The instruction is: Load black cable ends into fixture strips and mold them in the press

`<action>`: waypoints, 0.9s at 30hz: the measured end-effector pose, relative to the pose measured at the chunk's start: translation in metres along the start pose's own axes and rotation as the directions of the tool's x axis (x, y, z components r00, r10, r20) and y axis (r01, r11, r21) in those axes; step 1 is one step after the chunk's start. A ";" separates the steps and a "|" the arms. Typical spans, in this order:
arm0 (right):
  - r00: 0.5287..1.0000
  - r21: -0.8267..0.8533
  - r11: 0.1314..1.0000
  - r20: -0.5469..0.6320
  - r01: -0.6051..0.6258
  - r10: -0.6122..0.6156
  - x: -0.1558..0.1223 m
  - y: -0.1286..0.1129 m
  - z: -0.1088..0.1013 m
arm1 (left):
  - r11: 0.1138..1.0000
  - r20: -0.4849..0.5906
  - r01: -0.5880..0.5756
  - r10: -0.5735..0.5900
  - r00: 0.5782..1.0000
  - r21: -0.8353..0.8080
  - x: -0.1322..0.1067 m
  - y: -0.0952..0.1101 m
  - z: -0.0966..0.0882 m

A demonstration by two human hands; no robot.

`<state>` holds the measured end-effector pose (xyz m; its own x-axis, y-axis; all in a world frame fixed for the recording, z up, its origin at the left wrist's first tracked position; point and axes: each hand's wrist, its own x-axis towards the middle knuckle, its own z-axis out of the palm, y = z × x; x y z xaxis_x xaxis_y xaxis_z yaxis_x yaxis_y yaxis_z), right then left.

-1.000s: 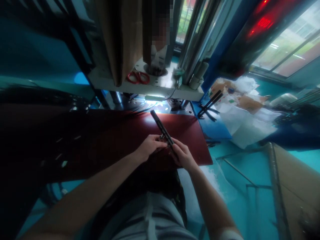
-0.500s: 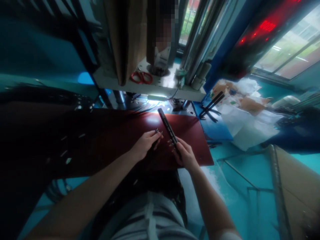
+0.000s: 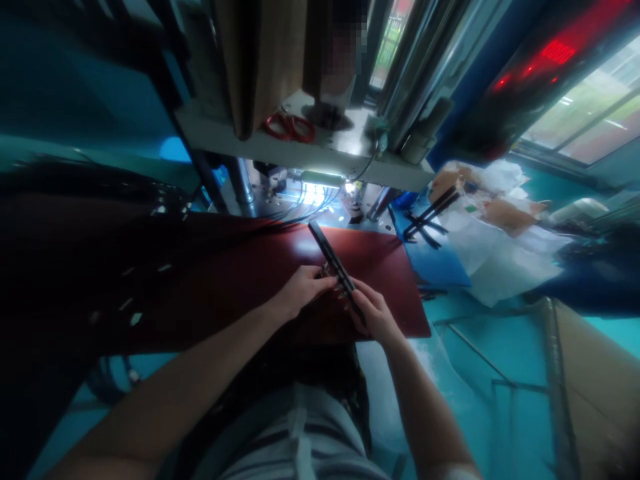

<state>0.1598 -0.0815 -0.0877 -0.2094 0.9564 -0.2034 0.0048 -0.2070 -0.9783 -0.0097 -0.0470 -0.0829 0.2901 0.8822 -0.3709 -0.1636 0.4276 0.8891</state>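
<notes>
My right hand (image 3: 371, 312) grips the near end of a long black strip (image 3: 330, 255) that slants up and away over the dark red mat (image 3: 260, 263). Small metal clips sit along the strip near my fingers. My left hand (image 3: 303, 291) is pinched on a small metal clip and holds it against the strip's left side.
A machine shelf (image 3: 300, 157) with red scissors (image 3: 290, 127) and a bright lamp stands just behind the mat. More black strips (image 3: 430, 213) lie on a blue surface to the right, beside crumpled white paper (image 3: 500, 247). A cardboard box (image 3: 595, 373) stands at the right.
My left hand, which had pulled away from the strip with a small clip half a second ago, has come back against the strip. The view has tipped slightly.
</notes>
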 end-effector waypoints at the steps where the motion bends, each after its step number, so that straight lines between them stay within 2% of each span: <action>1: 0.999 -0.032 0.999 0.019 0.033 -0.032 0.001 0.002 0.000 | 1.000 -0.022 -0.015 0.016 1.000 0.026 0.000 0.000 0.000; 3: 0.994 -0.077 0.993 0.066 0.087 -0.082 0.003 0.005 0.001 | 0.996 -0.060 -0.041 0.046 0.997 0.078 0.000 -0.001 -0.001; 5: 0.993 -0.077 0.993 0.079 0.089 -0.083 0.003 0.007 0.002 | 0.993 -0.073 -0.050 0.058 0.996 0.105 -0.001 -0.001 -0.002; 8: 0.999 -0.032 0.998 0.017 0.052 -0.052 0.002 0.004 0.002 | 0.996 -0.021 -0.068 0.070 0.997 0.065 -0.004 -0.001 -0.004; 11: 0.997 0.031 1.000 -0.073 0.005 -0.002 -0.002 0.000 0.001 | 0.997 0.021 -0.035 0.037 0.999 -0.066 -0.005 -0.001 -0.007; 13: 0.994 0.078 0.996 -0.104 -0.035 0.044 -0.003 -0.002 0.001 | 0.992 -0.039 -0.005 0.001 0.999 -0.123 -0.005 0.000 -0.010; 15: 0.992 0.112 0.992 -0.107 -0.056 0.068 -0.002 -0.002 0.001 | 0.991 -0.131 -0.036 0.019 0.991 -0.131 -0.003 0.001 -0.012; 17: 0.993 0.125 0.990 -0.094 -0.063 0.075 -0.002 -0.002 0.001 | 0.990 -0.169 -0.065 0.044 0.985 -0.121 -0.002 0.003 -0.013; 19: 0.996 0.102 0.993 -0.073 -0.052 0.060 -0.001 -0.002 0.000 | 0.995 -0.152 -0.047 0.034 0.988 -0.082 0.000 0.004 -0.012; 21: 0.999 0.038 0.999 -0.048 -0.002 0.003 0.000 -0.003 -0.001 | 0.999 -0.121 -0.030 0.026 0.992 -0.027 0.002 0.004 -0.009; 24: 0.998 -0.031 0.998 -0.029 0.056 -0.057 0.000 -0.004 -0.002 | 0.998 -0.130 -0.052 0.055 0.990 0.022 0.004 0.003 -0.004; 27: 1.000 -0.005 1.000 -0.014 0.009 -0.009 0.000 -0.003 -0.004 | 0.996 -0.151 -0.069 0.077 0.986 0.055 0.005 0.003 -0.003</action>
<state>0.1637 -0.0798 -0.0850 -0.1962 0.9610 -0.1950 0.0078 -0.1973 -0.9803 -0.0114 -0.0410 -0.0829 0.1309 0.9321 -0.3377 -0.1311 0.3539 0.9260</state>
